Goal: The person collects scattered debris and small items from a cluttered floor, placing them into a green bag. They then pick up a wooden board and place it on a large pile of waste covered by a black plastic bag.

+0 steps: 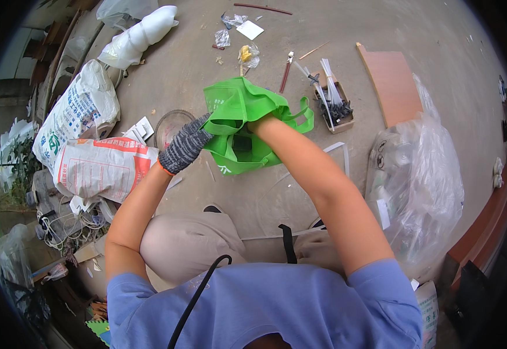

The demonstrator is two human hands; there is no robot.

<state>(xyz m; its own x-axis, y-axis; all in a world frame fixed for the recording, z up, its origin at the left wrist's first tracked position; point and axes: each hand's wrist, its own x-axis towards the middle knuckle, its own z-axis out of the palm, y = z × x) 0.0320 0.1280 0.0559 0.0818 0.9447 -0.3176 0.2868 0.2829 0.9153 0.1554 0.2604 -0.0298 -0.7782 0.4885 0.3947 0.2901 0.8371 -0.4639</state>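
Observation:
A green non-woven tote bag [253, 162] with handles is held up above the concrete floor, its mouth facing me. My left hand [188, 146], in a grey-and-black knit glove with an orange cuff, grips the bag's left rim. My right forearm is bare and enters the mouth of the bag. Inside the fabric, my right hand is hidden, so what it touches does not show. A dark object [242, 143] sits in the bag below my right wrist; its kind is unclear.
Right of the bag stands a cardboard box [345, 126] with white cable ties and dark pieces. Farther right lie a wooden board [391, 83] and a clear plastic bag [432, 174]. At left are a circular saw blade [166, 126] and printed woven sacks [105, 168].

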